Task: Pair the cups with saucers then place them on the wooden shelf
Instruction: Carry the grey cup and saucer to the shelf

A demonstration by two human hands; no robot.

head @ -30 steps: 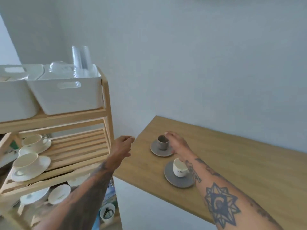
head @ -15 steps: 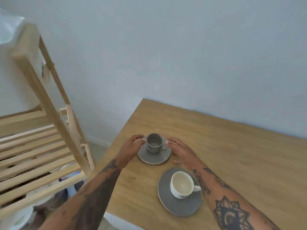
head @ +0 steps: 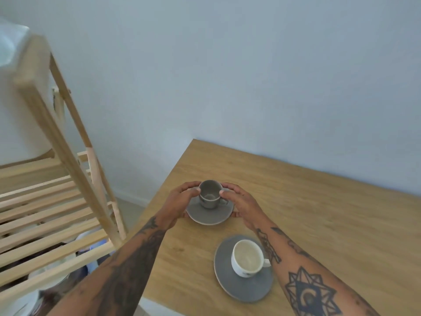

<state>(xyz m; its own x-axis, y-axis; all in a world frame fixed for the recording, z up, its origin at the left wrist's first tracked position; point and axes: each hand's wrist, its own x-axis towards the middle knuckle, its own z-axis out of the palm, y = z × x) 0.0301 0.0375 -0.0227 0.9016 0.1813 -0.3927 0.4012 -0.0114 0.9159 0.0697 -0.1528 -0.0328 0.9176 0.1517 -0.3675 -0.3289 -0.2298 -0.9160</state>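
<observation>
A small grey cup (head: 210,194) stands on a grey saucer (head: 211,214) near the left end of the wooden table (head: 330,220). My left hand (head: 180,205) and my right hand (head: 242,205) grip the saucer's two sides from underneath, with thumbs touching the cup's rim. Closer to me, a white cup (head: 247,257) sits on a larger grey saucer (head: 241,286), just left of my right forearm. The wooden shelf (head: 52,215) with slatted levels stands to the left of the table.
A white bin (head: 9,45) sits on the shelf's top level at the far left. White crockery (head: 20,302) shows blurred under the lower slats. A gap of floor separates shelf and table. The pale wall runs behind both.
Both hands closed in from beside the grey saucer and took hold of its edges, thumbs now on the cup. The view moved closer to the table.
</observation>
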